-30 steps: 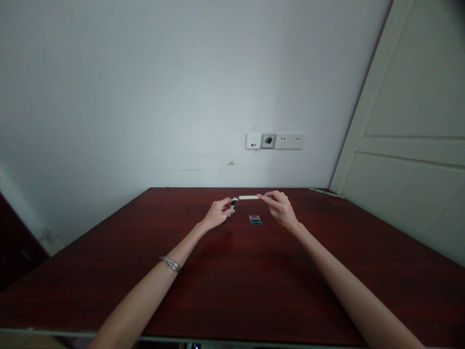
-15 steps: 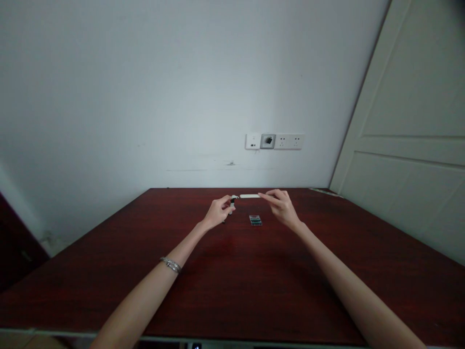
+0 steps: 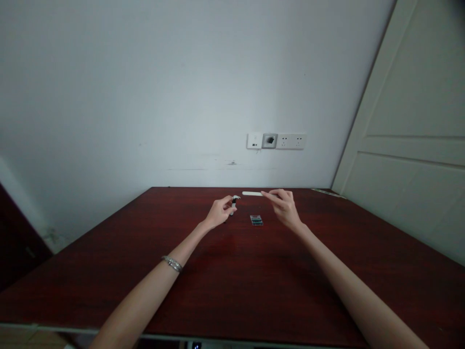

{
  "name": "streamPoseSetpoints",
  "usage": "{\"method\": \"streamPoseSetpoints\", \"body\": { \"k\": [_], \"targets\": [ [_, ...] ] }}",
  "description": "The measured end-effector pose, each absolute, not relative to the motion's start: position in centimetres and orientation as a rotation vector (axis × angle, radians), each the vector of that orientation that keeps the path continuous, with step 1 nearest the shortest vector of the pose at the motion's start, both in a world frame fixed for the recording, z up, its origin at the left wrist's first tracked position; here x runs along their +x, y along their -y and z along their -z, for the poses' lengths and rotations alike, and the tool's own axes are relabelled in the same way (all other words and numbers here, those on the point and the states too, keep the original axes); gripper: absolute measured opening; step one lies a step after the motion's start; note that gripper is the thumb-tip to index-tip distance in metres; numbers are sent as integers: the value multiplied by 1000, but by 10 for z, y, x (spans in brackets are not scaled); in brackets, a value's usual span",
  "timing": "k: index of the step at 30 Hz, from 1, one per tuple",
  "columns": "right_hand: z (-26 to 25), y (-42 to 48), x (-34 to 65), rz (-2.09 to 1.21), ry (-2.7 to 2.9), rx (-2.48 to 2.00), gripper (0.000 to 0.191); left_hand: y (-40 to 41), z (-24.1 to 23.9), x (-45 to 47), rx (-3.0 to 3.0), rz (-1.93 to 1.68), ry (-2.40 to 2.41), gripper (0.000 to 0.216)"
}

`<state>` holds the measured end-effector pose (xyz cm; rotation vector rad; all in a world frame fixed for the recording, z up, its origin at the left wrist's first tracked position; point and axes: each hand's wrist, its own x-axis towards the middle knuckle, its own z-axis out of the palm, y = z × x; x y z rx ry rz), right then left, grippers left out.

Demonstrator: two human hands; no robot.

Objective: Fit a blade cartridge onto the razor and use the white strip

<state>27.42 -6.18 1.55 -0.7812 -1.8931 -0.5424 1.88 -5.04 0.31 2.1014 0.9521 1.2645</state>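
Observation:
My left hand (image 3: 219, 212) is closed, pinching a small black-and-white piece (image 3: 234, 202) upright between thumb and fingers. Its top is white and jagged; the size leaves its exact kind unclear. Across from it, my right hand (image 3: 284, 205) grips one end of a flat white nail file (image 3: 252, 193) with a rounded tip. The file points left, held nearly level, its tip a short gap from the top of the small piece. Between the hands and nearer to me, a small clear case (image 3: 256, 220) with dark contents lies on the table.
The dark red wooden table (image 3: 232, 286) reaches back to a pale wall (image 3: 203, 97). Wall sockets (image 3: 290, 141) sit above its far edge. A white panelled door (image 3: 410, 131) stands at the right. A thin strip (image 3: 327, 193) lies at the far right corner.
The nail file has risen a little and its tip stands slightly farther from the small piece. My left hand keeps its pinch. The whole view has shifted slightly.

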Motion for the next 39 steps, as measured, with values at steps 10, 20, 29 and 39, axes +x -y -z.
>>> {"method": "streamPoseSetpoints", "body": {
  "k": [10,20,29,39],
  "targets": [
    [-11,66,265,505,1910,-759,46,49,-3,21,2072,-1276,-971,17],
    [-16,75,250,508,1946,-749,46,48,4,27,2109,-1272,-930,25],
    [-14,68,264,526,1878,-808,47,50,3,23,2066,-1257,-960,18],
    [-8,63,269,538,1898,-831,48,47,5,22,2044,-1263,-982,19]
  ]
}}
